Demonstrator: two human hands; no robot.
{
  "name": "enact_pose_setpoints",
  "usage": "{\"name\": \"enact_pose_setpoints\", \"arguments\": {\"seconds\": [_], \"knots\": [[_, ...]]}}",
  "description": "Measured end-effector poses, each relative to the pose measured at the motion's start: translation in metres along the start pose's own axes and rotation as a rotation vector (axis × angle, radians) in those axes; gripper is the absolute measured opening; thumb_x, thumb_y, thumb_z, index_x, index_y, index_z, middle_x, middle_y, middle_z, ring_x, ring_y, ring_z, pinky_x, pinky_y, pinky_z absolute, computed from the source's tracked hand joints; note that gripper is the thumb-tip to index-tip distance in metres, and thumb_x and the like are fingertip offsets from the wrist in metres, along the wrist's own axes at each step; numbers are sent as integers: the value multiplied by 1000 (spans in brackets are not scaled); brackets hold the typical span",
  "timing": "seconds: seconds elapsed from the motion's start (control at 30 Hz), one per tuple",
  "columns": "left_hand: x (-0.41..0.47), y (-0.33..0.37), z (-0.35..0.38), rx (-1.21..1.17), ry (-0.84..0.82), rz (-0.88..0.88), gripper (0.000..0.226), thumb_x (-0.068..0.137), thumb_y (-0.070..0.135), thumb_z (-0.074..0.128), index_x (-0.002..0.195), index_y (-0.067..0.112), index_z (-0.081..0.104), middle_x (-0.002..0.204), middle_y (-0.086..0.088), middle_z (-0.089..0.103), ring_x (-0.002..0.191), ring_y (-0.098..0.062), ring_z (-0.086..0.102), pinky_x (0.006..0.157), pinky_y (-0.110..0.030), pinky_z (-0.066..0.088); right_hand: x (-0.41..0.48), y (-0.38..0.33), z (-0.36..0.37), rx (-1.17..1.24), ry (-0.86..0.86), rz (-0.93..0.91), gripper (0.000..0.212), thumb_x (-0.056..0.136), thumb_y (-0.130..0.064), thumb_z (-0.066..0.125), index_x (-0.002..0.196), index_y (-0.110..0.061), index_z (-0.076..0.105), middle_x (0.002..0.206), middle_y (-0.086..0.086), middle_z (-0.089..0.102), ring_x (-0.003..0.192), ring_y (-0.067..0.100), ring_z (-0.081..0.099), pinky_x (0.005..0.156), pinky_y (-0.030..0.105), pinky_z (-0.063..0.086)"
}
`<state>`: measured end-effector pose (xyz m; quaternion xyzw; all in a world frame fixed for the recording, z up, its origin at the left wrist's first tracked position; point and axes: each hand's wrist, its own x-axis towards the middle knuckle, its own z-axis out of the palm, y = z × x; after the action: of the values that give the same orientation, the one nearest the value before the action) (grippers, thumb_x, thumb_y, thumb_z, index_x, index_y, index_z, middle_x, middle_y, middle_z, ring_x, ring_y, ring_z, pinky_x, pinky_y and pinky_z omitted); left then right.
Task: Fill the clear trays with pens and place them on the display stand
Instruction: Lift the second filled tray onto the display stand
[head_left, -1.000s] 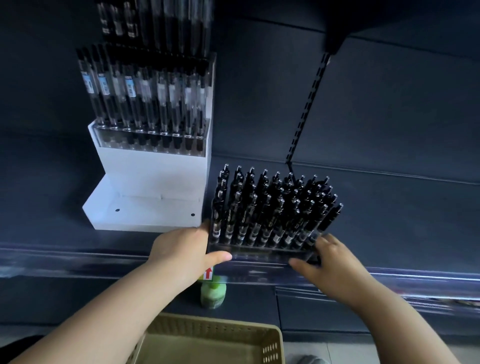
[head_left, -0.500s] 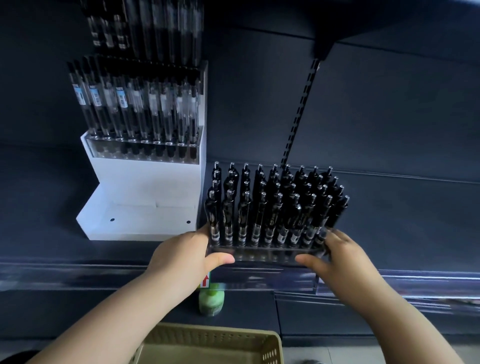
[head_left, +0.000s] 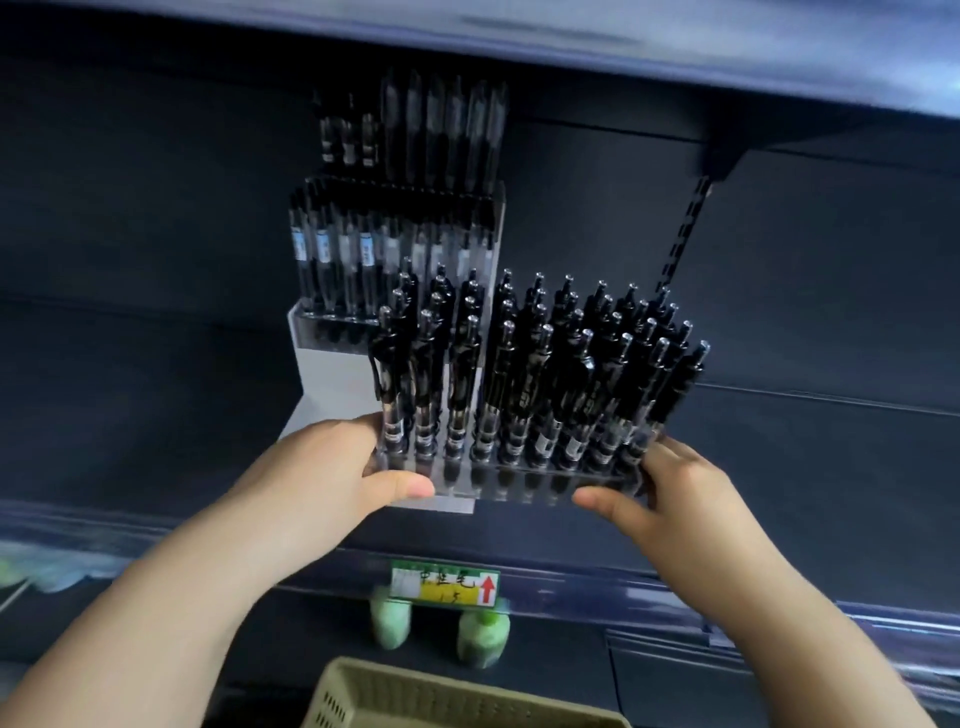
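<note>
A clear tray (head_left: 519, 480) packed with several upright black pens (head_left: 540, 374) is held in the air, overlapping the right part of the white display stand (head_left: 332, 374). My left hand (head_left: 337, 467) grips the tray's left end, thumb along its front. My right hand (head_left: 680, 488) grips the right end the same way. The stand's upper tiers hold more pens (head_left: 363, 249); its lowest step is largely hidden behind the tray.
The stand sits on a dark shelf (head_left: 779, 467) with a shelf board overhead. A price label (head_left: 444, 587) hangs on the shelf's front rail. Below it stand two green bottles (head_left: 483, 642), and a beige basket (head_left: 415, 701) sits at the bottom edge.
Both hands have lifted the pen tray off the shelf and carried it left, so it now overlaps the stand. The view has tilted upward.
</note>
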<state>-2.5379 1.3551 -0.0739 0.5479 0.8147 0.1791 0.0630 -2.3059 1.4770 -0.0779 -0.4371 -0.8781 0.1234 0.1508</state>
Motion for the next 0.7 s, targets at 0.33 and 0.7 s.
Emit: {"name": "enact_pose_setpoints", "arguments": {"seconds": [0.33,0.7], "knots": [[15,-89,-22,5,7,-44,36,73,60,63,61,32,43,56,10,43,53,-4,41,46,-24,27,41,-60,57,15,-18,-90,61,57,-75,30,77,-17,31,74,-13,28,59,1,32,49,16,27],[34,-115,3,107,-177,-106,37,77,67,54,77,30,49,69,12,49,64,-8,48,52,-25,34,61,-63,93,-193,-156,-34,58,67,-76,30,75,-19,34,79,-6,34,73,10,40,63,19,35]]}}
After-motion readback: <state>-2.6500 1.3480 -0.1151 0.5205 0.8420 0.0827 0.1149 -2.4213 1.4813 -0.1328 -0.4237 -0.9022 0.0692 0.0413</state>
